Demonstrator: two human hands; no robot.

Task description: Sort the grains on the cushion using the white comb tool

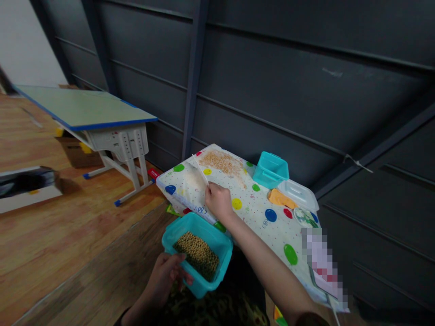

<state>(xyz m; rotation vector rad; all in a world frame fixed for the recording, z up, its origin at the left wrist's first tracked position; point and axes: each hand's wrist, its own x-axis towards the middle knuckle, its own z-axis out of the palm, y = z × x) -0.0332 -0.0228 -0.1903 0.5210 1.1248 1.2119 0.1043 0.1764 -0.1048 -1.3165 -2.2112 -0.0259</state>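
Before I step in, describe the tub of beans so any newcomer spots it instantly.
Find the spotted tabletop. Off its near edge, the left hand holds a turquoise tub. Unlike the similar tub standing on the tabletop, this one shows beans inside.

Passable stretch of cloth (249, 199) between right hand (219, 199) and far tub (270, 176), near tub (212, 231) reachable from above, left hand (168, 274) blocking its near-left edge, forearm (268, 258) barring its right, stick (200, 170) and loose beans (220, 162) obstructing the far end, wall (238, 99) closing off the back.
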